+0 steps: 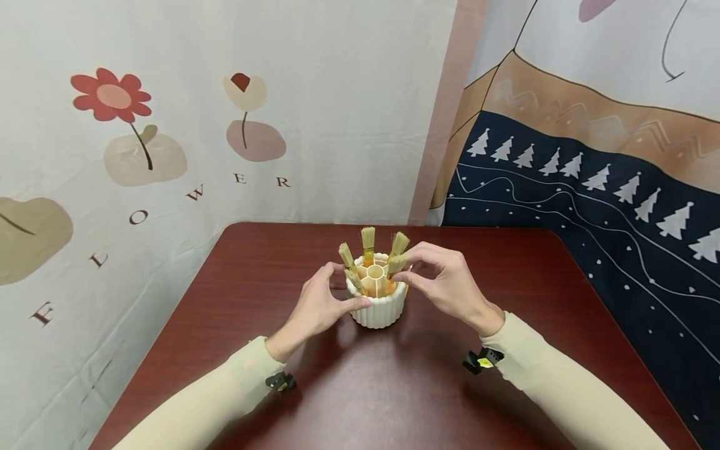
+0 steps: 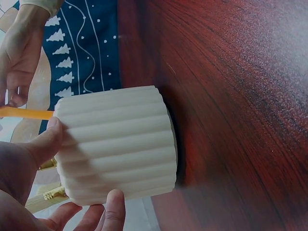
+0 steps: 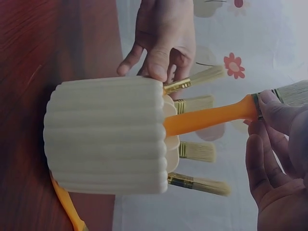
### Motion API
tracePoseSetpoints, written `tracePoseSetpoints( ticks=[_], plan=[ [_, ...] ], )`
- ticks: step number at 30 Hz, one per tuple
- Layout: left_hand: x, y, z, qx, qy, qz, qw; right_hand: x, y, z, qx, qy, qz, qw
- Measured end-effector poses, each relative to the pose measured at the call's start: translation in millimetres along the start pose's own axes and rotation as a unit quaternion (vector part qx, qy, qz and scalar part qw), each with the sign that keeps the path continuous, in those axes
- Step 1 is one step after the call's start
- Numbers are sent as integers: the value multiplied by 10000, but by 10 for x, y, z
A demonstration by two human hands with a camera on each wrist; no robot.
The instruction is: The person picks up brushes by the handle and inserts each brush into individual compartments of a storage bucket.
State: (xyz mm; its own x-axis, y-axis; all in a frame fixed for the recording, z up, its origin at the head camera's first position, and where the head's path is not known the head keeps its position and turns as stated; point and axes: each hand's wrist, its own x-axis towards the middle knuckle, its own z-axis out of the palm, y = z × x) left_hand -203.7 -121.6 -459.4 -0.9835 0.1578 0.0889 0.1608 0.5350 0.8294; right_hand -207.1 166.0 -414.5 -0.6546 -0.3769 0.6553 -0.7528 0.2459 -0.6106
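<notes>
A ribbed white brush holder (image 1: pixel 378 314) with divided compartments stands on the table. My left hand (image 1: pixel 322 301) grips its left side, thumb at the near rim and fingers around the far side. Between thumb and fingers, my right hand (image 1: pixel 444 281) pinches a paintbrush (image 3: pixel 209 119) just below its bristles. That brush's orange handle reaches down past the holder's rim, its lower end hidden inside. Several other paintbrushes (image 1: pixel 368 240) stand in the compartments around the holder's round centre, bristles up.
Another orange-handled brush (image 3: pixel 67 204) lies on the table beside the holder, partly hidden by it. The dark red wooden table (image 1: pixel 270 250) meets a printed flower curtain (image 1: pixel 349 125) at the back and a dark tree-patterned cloth (image 1: pixel 562 194) on the right.
</notes>
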Motion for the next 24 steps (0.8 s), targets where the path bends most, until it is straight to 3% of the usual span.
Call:
tracePoseSetpoints(
  ticks=[16, 24],
  plan=[
    [-9, -8, -3, 136, -34, 26, 9999, -65, 60, 97, -78, -116, -155, 9998],
    [-9, 1, -11, 175, -40, 114, 9998, -109, 66, 135, -148, -246, -19, 9996]
  ],
)
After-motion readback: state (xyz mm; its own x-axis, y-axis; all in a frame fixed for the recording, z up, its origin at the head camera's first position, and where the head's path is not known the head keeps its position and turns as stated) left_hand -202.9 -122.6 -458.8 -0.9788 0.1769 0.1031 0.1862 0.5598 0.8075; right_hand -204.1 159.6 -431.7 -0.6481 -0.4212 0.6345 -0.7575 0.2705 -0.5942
